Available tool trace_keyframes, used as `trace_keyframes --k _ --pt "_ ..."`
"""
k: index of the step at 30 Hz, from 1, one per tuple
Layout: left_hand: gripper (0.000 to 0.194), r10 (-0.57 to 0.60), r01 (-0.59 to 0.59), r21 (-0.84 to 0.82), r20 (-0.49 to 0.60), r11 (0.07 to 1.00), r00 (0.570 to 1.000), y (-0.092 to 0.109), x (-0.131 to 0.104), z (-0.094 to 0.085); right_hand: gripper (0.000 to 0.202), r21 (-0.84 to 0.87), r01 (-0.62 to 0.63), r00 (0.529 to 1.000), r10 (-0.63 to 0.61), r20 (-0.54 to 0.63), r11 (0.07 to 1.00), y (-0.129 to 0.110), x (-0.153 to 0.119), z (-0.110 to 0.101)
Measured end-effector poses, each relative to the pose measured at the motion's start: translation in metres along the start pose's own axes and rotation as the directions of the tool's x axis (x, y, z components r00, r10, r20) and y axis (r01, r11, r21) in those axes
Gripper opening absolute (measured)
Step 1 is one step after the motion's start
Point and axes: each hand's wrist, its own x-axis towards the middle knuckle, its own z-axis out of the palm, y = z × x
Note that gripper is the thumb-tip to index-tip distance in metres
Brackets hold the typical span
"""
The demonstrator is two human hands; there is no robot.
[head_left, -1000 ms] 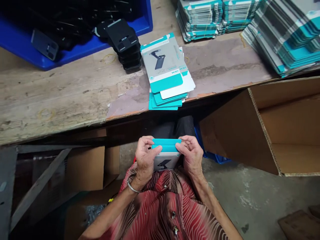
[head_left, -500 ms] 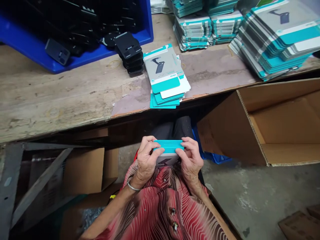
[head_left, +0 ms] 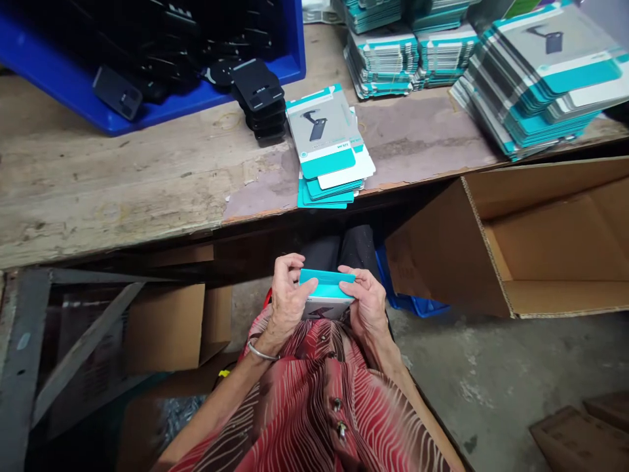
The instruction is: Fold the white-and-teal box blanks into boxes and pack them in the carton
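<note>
Teal-topped box (head_left: 326,293) sits gripped between the left hand (head_left: 286,298) and right hand (head_left: 365,303).

Garment (head_left: 314,406): patterned in red, white and dark brown, with thin wavy white lines fanning outward across the fabric. Small round metallic buttons (head_left: 337,429) set in a row down the front, three in view. Arms bare from the garment's edge to the wrists; no sleeves visible. Left wrist ringed by a thin silver bangle (head_left: 259,353), plain and smooth. Left hand (head_left: 287,298) and right hand (head_left: 366,303) bare, without gloves; rings not discernible. Legs clad in dark trousers (head_left: 339,249), seen beyond the hands under the bench edge.
</note>
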Motion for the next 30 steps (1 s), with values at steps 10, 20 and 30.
trace_keyframes --k 10,20,30 --pt "0.014 -0.339 0.266 0.270 0.279 0.926 0.898 0.023 -0.013 0.007 0.018 0.007 -0.101 0.991 0.100 0.093 0.995 0.005 0.001 -0.012" --pt "0.019 -0.354 0.293 0.394 0.089 0.871 0.931 0.008 -0.008 0.019 0.022 -0.100 -0.079 0.967 0.100 0.235 0.992 0.024 0.020 -0.015" --pt "0.015 -0.431 0.421 -0.091 -0.200 0.902 0.880 -0.017 0.015 -0.008 0.009 -0.155 0.001 0.987 0.024 0.160 0.988 0.030 0.017 0.026"
